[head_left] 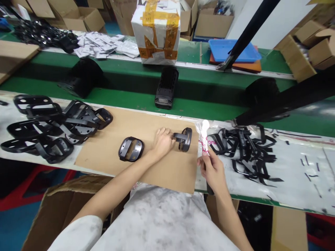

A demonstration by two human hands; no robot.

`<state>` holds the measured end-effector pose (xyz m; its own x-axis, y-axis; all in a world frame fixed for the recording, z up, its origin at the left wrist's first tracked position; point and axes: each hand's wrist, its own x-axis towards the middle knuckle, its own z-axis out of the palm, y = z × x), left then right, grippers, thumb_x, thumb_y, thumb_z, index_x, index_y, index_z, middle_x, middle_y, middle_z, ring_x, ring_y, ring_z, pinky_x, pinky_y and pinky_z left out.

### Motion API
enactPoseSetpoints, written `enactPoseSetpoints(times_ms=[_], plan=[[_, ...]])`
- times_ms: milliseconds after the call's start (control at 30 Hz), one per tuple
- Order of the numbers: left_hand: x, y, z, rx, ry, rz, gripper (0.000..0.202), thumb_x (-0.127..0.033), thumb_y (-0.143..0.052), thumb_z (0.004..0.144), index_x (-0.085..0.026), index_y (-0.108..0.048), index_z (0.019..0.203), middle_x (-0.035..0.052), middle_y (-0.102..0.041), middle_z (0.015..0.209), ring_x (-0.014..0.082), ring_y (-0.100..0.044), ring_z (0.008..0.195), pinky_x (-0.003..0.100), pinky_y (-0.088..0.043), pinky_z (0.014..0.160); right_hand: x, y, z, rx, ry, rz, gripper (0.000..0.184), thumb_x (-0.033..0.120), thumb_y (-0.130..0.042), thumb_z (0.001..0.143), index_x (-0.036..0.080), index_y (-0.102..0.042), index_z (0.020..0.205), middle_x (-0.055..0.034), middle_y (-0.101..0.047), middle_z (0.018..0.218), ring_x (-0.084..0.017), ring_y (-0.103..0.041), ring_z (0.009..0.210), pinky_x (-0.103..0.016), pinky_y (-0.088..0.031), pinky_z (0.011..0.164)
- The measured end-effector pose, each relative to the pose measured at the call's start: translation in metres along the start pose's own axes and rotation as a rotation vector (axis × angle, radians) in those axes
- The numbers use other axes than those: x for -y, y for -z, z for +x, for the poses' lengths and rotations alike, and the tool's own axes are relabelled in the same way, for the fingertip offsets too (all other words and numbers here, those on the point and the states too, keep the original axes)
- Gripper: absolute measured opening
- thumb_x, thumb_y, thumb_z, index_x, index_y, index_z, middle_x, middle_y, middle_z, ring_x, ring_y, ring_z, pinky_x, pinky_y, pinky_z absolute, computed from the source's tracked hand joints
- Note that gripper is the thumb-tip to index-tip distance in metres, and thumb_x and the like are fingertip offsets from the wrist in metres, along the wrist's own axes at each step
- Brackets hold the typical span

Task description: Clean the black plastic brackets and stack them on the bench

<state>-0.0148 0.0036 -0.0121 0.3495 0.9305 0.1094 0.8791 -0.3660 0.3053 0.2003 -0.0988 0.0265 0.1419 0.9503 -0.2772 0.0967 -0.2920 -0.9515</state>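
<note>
My left hand (163,143) is closed on one end of a black plastic frame with a strap (186,140), which is tilted up on a brown cardboard sheet (162,174). Another black frame (131,149) lies flat on the cardboard, left of my wrist. My right hand (213,169) is wrapped around a long tool with a rounded white end (205,134). The tool points away from me, and a dark handle end shows below my palm. Its exact kind is unclear. A pile of loose black straps (247,148) lies just right of this hand.
Several black frames (49,127) are heaped at the left. Beyond the worktop, a green conveyor belt (131,90) carries black housings (166,89). Farther back stand a taped white box (157,33) and a blue tray (232,50). A dark metal post (285,99) slants in from the right.
</note>
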Motion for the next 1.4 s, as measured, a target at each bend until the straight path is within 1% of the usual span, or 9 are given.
enactPoseSetpoints(times_ms=[167, 400, 700, 900, 967, 1067, 1200, 1333, 1400], plan=[[-0.001, 0.001, -0.001, 0.007, 0.003, 0.007, 0.016, -0.022, -0.058, 0.095, -0.016, -0.072, 0.09, 0.0152, -0.069, 0.101, 0.0324, -0.06, 0.103, 0.046, -0.046, 0.092, -0.025, 0.008, -0.038, 0.08, -0.075, -0.158, 0.067, 0.051, -0.049, 0.105, 0.031, -0.029, 0.166, 0.0032, -0.063, 0.076, -0.012, -0.039, 0.05, -0.024, -0.037, 0.046], [0.0, -0.003, -0.004, -0.028, 0.008, 0.007, 0.014, -0.021, -0.059, 0.094, -0.015, -0.071, 0.091, 0.0154, -0.069, 0.102, 0.0317, -0.059, 0.103, 0.045, -0.045, 0.092, -0.037, -0.017, -0.046, 0.143, -0.059, -0.289, 0.064, 0.05, -0.046, 0.106, 0.026, -0.036, 0.165, 0.0003, -0.062, 0.074, -0.017, -0.049, 0.057, -0.029, -0.042, 0.057], [0.002, -0.008, -0.005, -0.065, -0.007, 0.007, 0.015, -0.021, -0.058, 0.095, -0.015, -0.072, 0.092, 0.0144, -0.069, 0.101, 0.0308, -0.059, 0.103, 0.043, -0.045, 0.092, -0.038, -0.011, -0.037, 0.16, -0.088, -0.196, 0.066, 0.053, -0.05, 0.104, 0.027, -0.037, 0.164, 0.0032, -0.051, 0.071, -0.015, -0.041, 0.056, -0.025, -0.038, 0.05], [0.002, -0.007, -0.004, -0.036, -0.001, -0.012, 0.016, -0.024, -0.059, 0.095, -0.016, -0.073, 0.095, 0.0149, -0.069, 0.102, 0.0313, -0.059, 0.104, 0.044, -0.045, 0.092, -0.03, -0.016, -0.048, -0.066, -0.044, -0.018, 0.071, 0.052, -0.05, 0.105, 0.031, -0.023, 0.168, 0.0048, -0.047, 0.07, -0.014, -0.039, 0.05, -0.024, -0.039, 0.047], [0.003, -0.007, -0.004, -0.03, 0.0, -0.01, 0.016, -0.024, -0.059, 0.095, -0.016, -0.073, 0.096, 0.0151, -0.069, 0.104, 0.0315, -0.058, 0.105, 0.045, -0.044, 0.093, -0.03, -0.02, -0.047, -0.075, -0.01, -0.075, 0.069, 0.052, -0.049, 0.104, 0.03, -0.029, 0.167, 0.0021, -0.054, 0.072, -0.017, -0.048, 0.055, -0.026, -0.044, 0.051], [0.003, -0.008, -0.004, -0.045, 0.012, 0.006, 0.016, -0.024, -0.059, 0.095, -0.016, -0.072, 0.095, 0.0154, -0.068, 0.103, 0.0319, -0.058, 0.105, 0.045, -0.044, 0.094, -0.028, -0.02, -0.038, 0.086, -0.017, -0.221, 0.064, 0.054, -0.053, 0.102, 0.025, -0.049, 0.158, -0.0039, -0.064, 0.08, -0.022, -0.061, 0.074, -0.029, -0.052, 0.063], [0.003, -0.006, -0.004, -0.053, 0.01, 0.006, 0.016, -0.024, -0.059, 0.095, -0.015, -0.072, 0.094, 0.0151, -0.069, 0.102, 0.0319, -0.059, 0.103, 0.045, -0.045, 0.093, -0.019, -0.016, -0.036, 0.136, -0.136, -0.166, 0.066, 0.055, -0.053, 0.102, 0.025, -0.044, 0.161, 0.0041, -0.051, 0.065, -0.015, -0.045, 0.053, -0.026, -0.044, 0.049], [0.002, -0.005, -0.003, -0.036, 0.021, -0.005, 0.014, -0.024, -0.061, 0.094, -0.015, -0.072, 0.094, 0.0153, -0.069, 0.103, 0.0327, -0.059, 0.106, 0.045, -0.045, 0.094, -0.017, -0.023, -0.046, -0.066, -0.097, 0.027, 0.073, 0.054, -0.053, 0.102, 0.031, -0.027, 0.167, 0.007, -0.042, 0.065, -0.012, -0.035, 0.049, -0.022, -0.035, 0.043], [0.002, -0.006, -0.003, -0.038, 0.027, -0.002, 0.014, -0.023, -0.062, 0.093, -0.015, -0.073, 0.095, 0.0152, -0.069, 0.103, 0.0327, -0.059, 0.106, 0.045, -0.044, 0.095, -0.02, -0.028, -0.047, -0.093, -0.09, 0.076, 0.075, 0.054, -0.052, 0.102, 0.031, -0.023, 0.168, 0.0073, -0.041, 0.065, -0.012, -0.035, 0.049, -0.021, -0.034, 0.041]])
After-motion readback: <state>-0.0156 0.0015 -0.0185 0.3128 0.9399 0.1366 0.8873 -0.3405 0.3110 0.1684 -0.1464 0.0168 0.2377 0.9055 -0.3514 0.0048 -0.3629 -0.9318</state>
